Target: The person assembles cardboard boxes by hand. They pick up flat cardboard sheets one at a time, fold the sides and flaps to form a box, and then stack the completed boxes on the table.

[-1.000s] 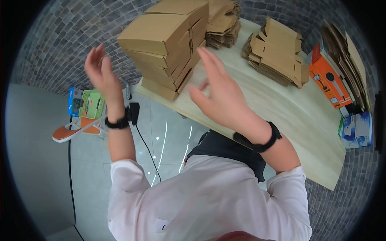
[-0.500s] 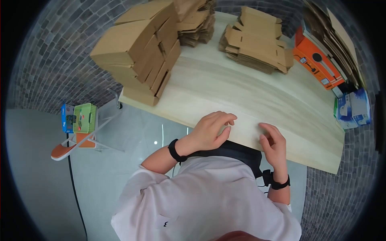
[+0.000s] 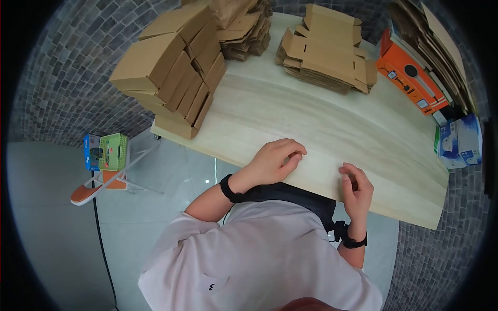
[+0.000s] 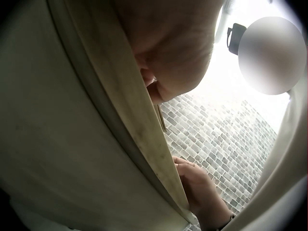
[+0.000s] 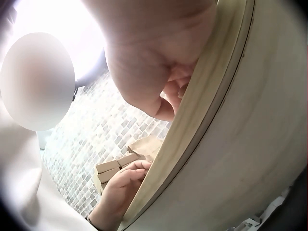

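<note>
Both hands are empty at the near edge of the pale wooden table (image 3: 311, 135). Loosely curled fingers of the left hand (image 3: 272, 161) rest at the edge, palm down. A short gap to the right, the right hand (image 3: 358, 193) is also at the edge, its fingers loosely bent. In the left wrist view the left hand (image 4: 175, 48) lies against the table edge, with the right hand (image 4: 199, 190) farther along. From the right wrist, the right hand (image 5: 154, 62) looks large and the left hand (image 5: 120, 192) small.
Stacked cardboard boxes (image 3: 179, 67) stand at the table's left. Behind are flattened cartons (image 3: 327, 52) and another cardboard pile (image 3: 244, 31). An orange box (image 3: 410, 78) and a blue-white package (image 3: 461, 145) are at right. A green basket (image 3: 113, 150) sits beyond the table's left end.
Both hands came down from raised positions, the left one from beside the box stack, to the table's near edge. Over the last half second they have barely moved; the head view shifted slightly.
</note>
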The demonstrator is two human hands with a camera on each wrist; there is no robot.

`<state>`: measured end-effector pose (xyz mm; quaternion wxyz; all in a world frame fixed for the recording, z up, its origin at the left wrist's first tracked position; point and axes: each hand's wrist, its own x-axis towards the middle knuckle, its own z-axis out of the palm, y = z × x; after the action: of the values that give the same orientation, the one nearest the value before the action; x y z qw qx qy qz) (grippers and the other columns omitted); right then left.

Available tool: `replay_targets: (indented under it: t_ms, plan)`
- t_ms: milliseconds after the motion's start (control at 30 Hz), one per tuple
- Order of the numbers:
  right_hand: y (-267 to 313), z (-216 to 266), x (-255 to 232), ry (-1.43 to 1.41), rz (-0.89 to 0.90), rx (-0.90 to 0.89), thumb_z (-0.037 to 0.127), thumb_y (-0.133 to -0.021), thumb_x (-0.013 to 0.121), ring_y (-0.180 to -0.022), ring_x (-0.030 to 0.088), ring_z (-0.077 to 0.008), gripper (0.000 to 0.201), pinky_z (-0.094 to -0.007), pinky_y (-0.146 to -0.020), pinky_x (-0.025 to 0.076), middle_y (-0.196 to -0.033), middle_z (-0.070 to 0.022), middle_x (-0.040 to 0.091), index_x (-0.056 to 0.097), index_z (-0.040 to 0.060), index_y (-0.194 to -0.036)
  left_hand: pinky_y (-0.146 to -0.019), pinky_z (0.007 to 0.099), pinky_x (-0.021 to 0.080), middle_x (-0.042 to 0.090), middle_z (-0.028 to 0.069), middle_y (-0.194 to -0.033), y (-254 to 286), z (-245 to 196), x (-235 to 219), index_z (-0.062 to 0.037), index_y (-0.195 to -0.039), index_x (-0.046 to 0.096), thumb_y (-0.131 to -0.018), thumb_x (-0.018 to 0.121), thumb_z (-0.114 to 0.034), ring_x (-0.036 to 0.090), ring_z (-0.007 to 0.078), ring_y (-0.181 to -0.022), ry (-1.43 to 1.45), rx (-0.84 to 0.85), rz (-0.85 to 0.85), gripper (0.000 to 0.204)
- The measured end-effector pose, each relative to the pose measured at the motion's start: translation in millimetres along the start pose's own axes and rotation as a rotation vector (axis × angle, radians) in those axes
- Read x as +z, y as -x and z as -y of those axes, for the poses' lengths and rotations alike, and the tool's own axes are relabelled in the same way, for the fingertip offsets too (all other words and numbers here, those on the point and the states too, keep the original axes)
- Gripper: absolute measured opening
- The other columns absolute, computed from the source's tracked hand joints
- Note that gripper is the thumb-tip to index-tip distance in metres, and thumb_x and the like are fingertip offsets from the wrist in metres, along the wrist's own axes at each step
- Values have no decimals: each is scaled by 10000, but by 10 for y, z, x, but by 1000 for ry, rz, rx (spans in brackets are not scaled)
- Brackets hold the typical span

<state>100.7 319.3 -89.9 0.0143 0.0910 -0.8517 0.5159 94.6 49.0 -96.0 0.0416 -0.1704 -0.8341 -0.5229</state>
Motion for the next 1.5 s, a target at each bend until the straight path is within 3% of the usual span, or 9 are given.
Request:
replay_targets:
  t_ms: [167, 300, 367, 600, 667, 1267, 1333, 1467, 1500]
  plan:
    - [6, 6, 21, 15, -15, -9, 46, -925, 617, -648, 551, -64, 219, -208, -578, 428, -967, -33, 708, 690, 61, -1131, -704, 390, 518, 654, 112, -861, -25, -19, 24, -53, -989, 635, -885, 600, -53, 641, 307, -798, -75, 68, -26, 109]
    - [22, 21, 34, 52, -39, -38, 55, -930, 618, -649, 569, -80, 199, -216, -578, 437, -962, -47, 707, 686, 54, -1117, -683, 349, 519, 665, 89, -883, -22, -17, 18, -55, -980, 646, -887, 593, -42, 651, 269, -788, -110, 91, -18, 108]
    - [18, 31, 36, 62, -43, -47, 55, -929, 618, -651, 575, -86, 194, -219, -579, 442, -961, -52, 707, 685, 51, -1111, -710, 400, 512, 641, 120, -848, -22, -26, 18, -46, -985, 630, -872, 606, -46, 631, 318, -792, -95, 93, -19, 115]
    - [28, 37, 42, 83, -54, -63, 48, -925, 613, -661, 591, -104, 186, -227, -587, 453, -957, -57, 703, 683, 50, -1098, -708, 402, 514, 638, 122, -853, -15, -34, 22, -45, -977, 625, -867, 612, -40, 631, 319, -803, -119, 126, -31, 110]
    - [30, 43, 45, 88, -57, -66, 48, -926, 613, -663, 591, -105, 184, -228, -588, 455, -956, -56, 702, 683, 50, -1096, -680, 359, 513, 655, 96, -858, -15, -29, 26, -56, -968, 649, -871, 605, -34, 639, 286, -786, -134, 140, -55, 108]
    - [34, 56, 49, 84, -67, -55, 46, -926, 616, -649, 581, -100, 175, -231, -578, 448, -936, -50, 698, 686, 53, -1085, -687, 367, 512, 653, 96, -859, -18, -15, 35, -53, -959, 647, -867, 604, -31, 637, 288, -798, -145, 150, -51, 104]
    - [38, 60, 34, 93, -33, -33, 33, -942, 589, -753, 607, -64, 200, -191, -620, 423, -964, -38, 693, 681, 43, -1120, -683, 367, 513, 653, 95, -854, -21, -31, 29, -53, -956, 647, -867, 604, -31, 638, 289, -794, -147, 148, -52, 101]
    - [42, 77, 45, 89, -43, -39, 32, -943, 587, -743, 602, -61, 195, -195, -619, 426, -959, -29, 694, 681, 48, -1112, -731, 377, 517, 654, 101, -894, -8, -38, 27, -51, -964, 642, -867, 603, -31, 634, 297, -847, -156, 124, -29, 107]
    - [41, 83, 47, 81, -33, -24, 44, -925, 604, -703, 597, -96, 193, -223, -609, 447, -958, -50, 692, 680, 50, -1102, -731, 377, 517, 654, 101, -894, 2, -51, 31, -51, -964, 642, -867, 603, -31, 634, 297, -847, -154, 129, -26, 107]
